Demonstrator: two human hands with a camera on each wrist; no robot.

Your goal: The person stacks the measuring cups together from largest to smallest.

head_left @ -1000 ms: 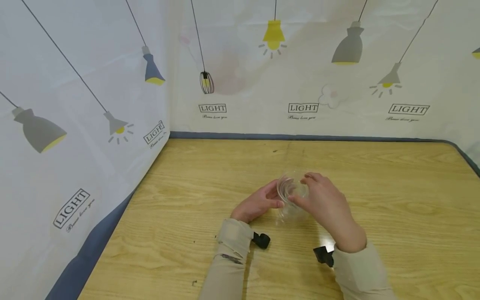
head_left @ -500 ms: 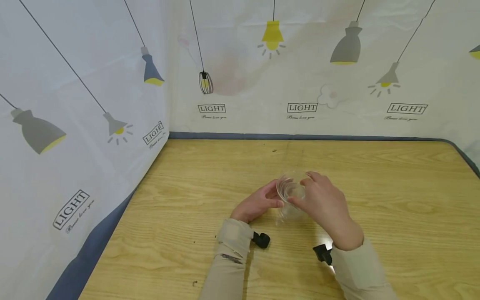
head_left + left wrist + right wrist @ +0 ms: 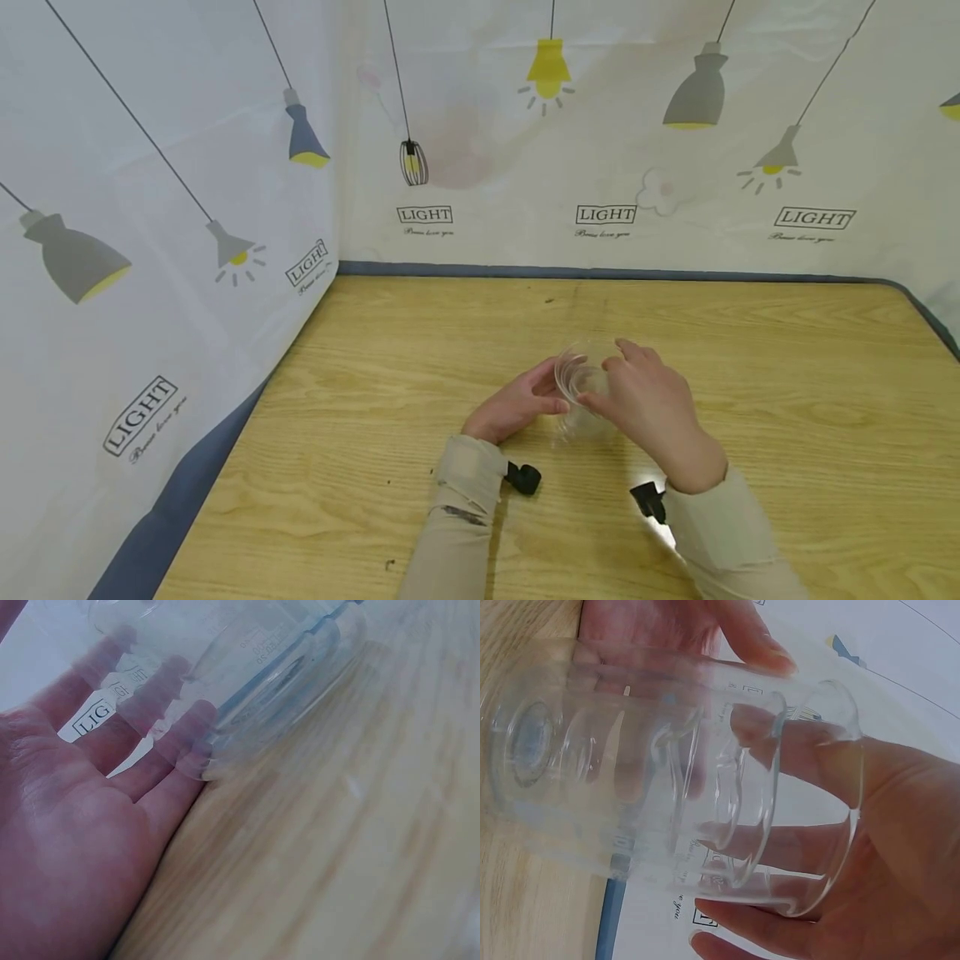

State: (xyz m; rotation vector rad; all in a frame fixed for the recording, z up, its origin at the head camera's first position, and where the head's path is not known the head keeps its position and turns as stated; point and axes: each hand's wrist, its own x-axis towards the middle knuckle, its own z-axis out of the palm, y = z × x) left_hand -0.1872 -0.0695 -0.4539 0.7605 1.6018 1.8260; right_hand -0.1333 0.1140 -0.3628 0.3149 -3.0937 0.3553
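Note:
Clear beakers (image 3: 573, 421) of different sizes stand nested one inside another on the table, several rims showing in the right wrist view. Printed graduation marks are visible on the glass in the left wrist view. My left hand (image 3: 517, 407) holds the outer beaker (image 3: 562, 817) from the left, thumb on the near side and fingers around the far side. From above right, my right hand (image 3: 652, 408) reaches to the mouth of the nest. Its thumb and fingers are at an inner beaker's rim (image 3: 776, 787), some seen through the glass. Transparency blurs which wall each fingertip touches.
The wood-grain table (image 3: 360, 367) extends around the hands. A white sheet (image 3: 495, 167) printed with lamps hangs behind it and along the left side. Black wrist mounts (image 3: 523, 479) stick out from both sleeves, close to the tabletop.
The beakers and my left hand keep nearly the same place. My right hand has shifted slightly at the rim, its index finger lifting a little.

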